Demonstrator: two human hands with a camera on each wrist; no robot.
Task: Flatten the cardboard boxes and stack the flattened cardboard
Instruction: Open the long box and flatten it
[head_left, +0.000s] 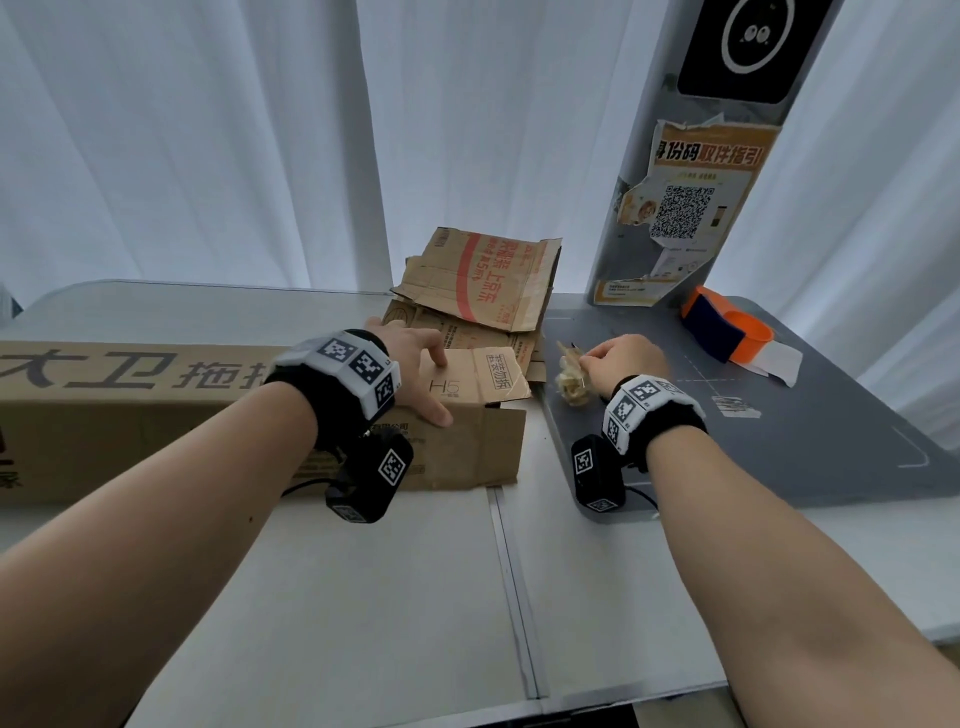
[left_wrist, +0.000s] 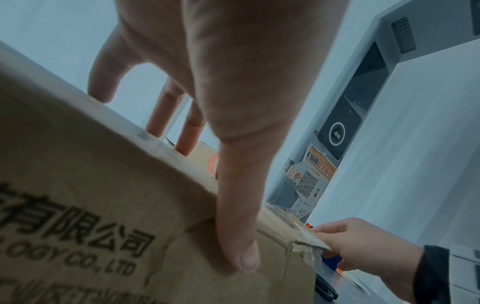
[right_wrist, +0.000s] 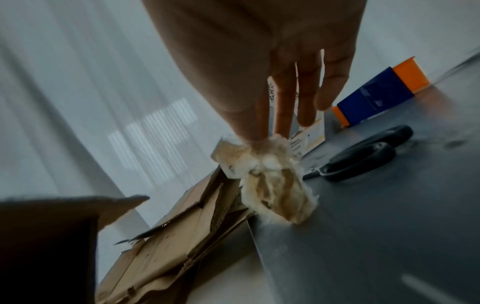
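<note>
Cardboard covers the middle of the white worktop (head_left: 363, 597). A long brown box (head_left: 156, 410) printed with large dark characters lies on its side along the left, its right end open with a flap (head_left: 498, 376) sticking out. The person's left hand (head_left: 415, 369) rests on top of that box near the open end, fingers spread and fairly straight, the thumb reaching down over the front edge onto the side face; the left wrist view shows the thumb (left_wrist: 239, 216) pressed flat against the printed side, so the hand is bracing rather than clenched.

Behind the box, a pile of flattened cardboard (head_left: 483, 280) sits at the far edge of the worktop, the top sheet bearing a red stripe and tilting up at the back.

The right hand (head_left: 623, 361) is over a grey platform (head_left: 779, 447) just right of the box, and its fingertips (right_wrist: 249, 131) pinch a crumpled wad of pale tape (head_left: 571, 382) that hangs down and touches the grey surface. Black-handled scissors (right_wrist: 363, 158) lie on the platform near the wad. Farther back, an orange and blue tape dispenser (head_left: 722, 325) rests beside a grey post (head_left: 675, 218) carrying a torn QR-code poster. White curtains hang behind everything.
</note>
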